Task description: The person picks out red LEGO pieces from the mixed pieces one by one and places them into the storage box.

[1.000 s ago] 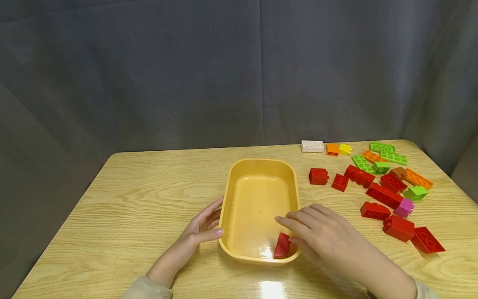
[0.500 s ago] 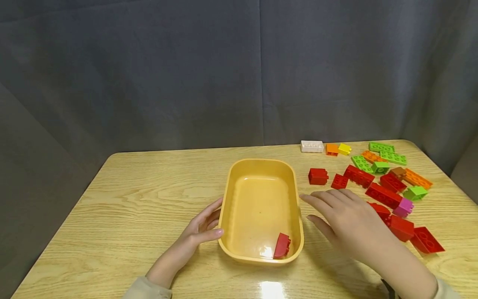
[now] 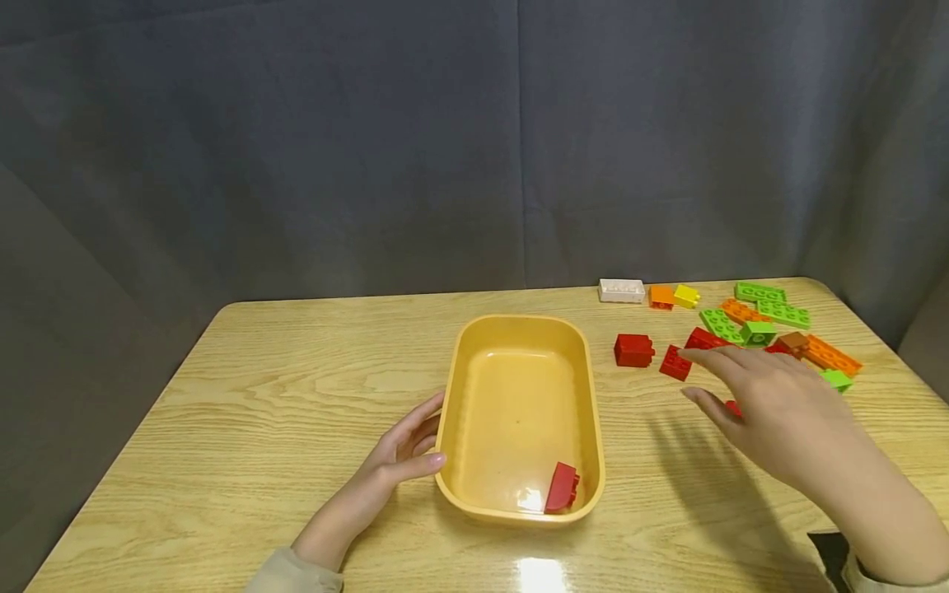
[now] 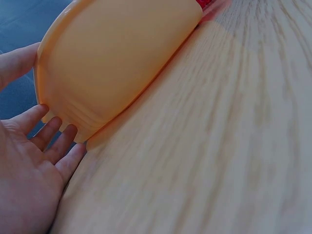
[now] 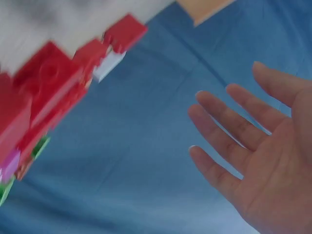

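Observation:
A yellow plastic tray (image 3: 519, 412) stands on the wooden table with a red curved brick (image 3: 561, 487) in its near right corner. Against the tray's left side rests my left hand (image 3: 393, 453), its thumb at the rim. The left wrist view shows the fingertips of this left hand (image 4: 39, 161) touching the outer wall, fingers spread. My right hand (image 3: 786, 412) hovers over the red bricks at the right, fingers extended and holding nothing. It hides several of them. Just left of its fingertips lies a small red brick (image 3: 675, 362); the right wrist view shows the empty palm (image 5: 263, 161).
Another red brick (image 3: 633, 351) lies between the tray and the pile. Toward the back right are a white brick (image 3: 621, 291), an orange brick (image 3: 661, 297), a yellow brick (image 3: 686, 296) and several green pieces, including a plate (image 3: 783, 313). A dark curtain (image 3: 371, 148) hangs behind the table (image 3: 296, 371).
My right hand has left the tray, where it was beside the red curved brick, and moved right over the loose bricks. The brick stays in the tray; my left hand has kept its place.

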`<state>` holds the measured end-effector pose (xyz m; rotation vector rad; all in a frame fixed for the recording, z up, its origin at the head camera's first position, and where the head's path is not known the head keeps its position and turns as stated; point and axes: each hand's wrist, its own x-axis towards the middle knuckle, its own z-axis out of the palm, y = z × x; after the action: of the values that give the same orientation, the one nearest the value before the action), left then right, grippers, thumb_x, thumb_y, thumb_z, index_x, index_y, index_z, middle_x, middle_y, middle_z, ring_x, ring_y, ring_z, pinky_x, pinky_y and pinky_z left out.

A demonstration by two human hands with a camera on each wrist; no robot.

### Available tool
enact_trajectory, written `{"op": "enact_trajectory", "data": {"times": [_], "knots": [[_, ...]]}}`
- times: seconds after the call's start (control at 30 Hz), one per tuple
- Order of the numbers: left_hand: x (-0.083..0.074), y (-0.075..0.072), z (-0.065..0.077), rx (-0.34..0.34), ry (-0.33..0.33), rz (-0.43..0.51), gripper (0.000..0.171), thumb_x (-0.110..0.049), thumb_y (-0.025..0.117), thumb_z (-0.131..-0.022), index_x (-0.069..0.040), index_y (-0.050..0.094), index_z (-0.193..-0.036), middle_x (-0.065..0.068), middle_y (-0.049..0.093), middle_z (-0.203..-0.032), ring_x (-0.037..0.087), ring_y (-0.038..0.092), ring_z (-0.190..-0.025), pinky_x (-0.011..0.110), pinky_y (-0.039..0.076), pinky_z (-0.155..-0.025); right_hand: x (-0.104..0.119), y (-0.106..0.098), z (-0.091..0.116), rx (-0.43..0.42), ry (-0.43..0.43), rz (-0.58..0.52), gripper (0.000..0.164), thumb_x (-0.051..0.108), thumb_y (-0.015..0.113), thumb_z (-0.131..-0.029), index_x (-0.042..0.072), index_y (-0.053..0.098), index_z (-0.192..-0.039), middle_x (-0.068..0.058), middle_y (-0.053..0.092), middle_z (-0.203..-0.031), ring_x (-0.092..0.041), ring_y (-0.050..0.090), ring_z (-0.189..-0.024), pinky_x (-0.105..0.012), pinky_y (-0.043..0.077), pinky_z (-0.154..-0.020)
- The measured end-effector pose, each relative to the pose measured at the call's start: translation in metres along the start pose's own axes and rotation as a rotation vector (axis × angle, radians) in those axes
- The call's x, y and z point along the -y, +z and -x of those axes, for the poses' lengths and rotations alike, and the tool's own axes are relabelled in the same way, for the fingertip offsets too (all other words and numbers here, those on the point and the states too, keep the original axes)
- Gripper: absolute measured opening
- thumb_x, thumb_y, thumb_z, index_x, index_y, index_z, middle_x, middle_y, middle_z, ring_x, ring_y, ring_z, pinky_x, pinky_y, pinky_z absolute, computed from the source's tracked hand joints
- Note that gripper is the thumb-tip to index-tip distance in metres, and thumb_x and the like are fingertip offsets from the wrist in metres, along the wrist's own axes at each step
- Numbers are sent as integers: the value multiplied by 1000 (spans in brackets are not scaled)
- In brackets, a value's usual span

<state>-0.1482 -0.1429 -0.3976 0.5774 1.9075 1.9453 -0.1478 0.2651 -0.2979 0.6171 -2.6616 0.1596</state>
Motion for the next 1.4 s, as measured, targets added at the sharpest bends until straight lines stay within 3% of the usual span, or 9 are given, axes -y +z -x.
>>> {"op": "enact_trajectory", "data": {"times": [0.13,0.37,0.57,0.73,1.1,1.4], "knots": [[-1,0,0,7,-1,-7,75,-19,57,-95,-7,18,-158,22,27,-157,40,28,-142,64,21,-111,-18,-6,3,38,76,12,52,22,81,-80,3,65,-126,-22,70,-102,-38,65,-83,-58,51,-73],[0,0,0,2,12,-3,75,-18,57,-95,-6,19,-158,23,28,-157,41,29,-142,62,24,-111,-43,-2,3,195,188,-11,54,28,76,-87,1,59,-131,-33,59,-123,-51,55,-111,-68,43,-88],[1,0,0,2,18,-4,74,-16,57,-94,-6,19,-158,22,28,-157,39,29,-142,62,23,-111,-58,5,5,219,203,-28,55,20,78,-84,-5,58,-129,-34,57,-122,-53,52,-112,-69,41,-89],[1,0,0,3,24,-6,74,-16,57,-95,-6,19,-158,22,29,-156,40,29,-142,63,22,-111,-65,8,5,287,243,-41,57,24,76,-87,-4,56,-133,-35,55,-124,-54,50,-114,-71,39,-90],[-1,0,1,-3,2,-2,75,-16,57,-95,-7,19,-158,21,28,-158,39,29,-142,62,21,-112,-65,18,3,398,244,-85,55,27,75,-89,-8,58,-127,-36,58,-122,-53,55,-110,-67,42,-91],[1,0,1,-2,0,-13,75,-17,56,-95,-8,17,-158,21,27,-158,40,27,-143,65,20,-111,-74,32,9,513,221,-168,52,25,80,-82,-8,64,-118,-26,67,-108,-46,62,-100,-62,48,-85]]}}
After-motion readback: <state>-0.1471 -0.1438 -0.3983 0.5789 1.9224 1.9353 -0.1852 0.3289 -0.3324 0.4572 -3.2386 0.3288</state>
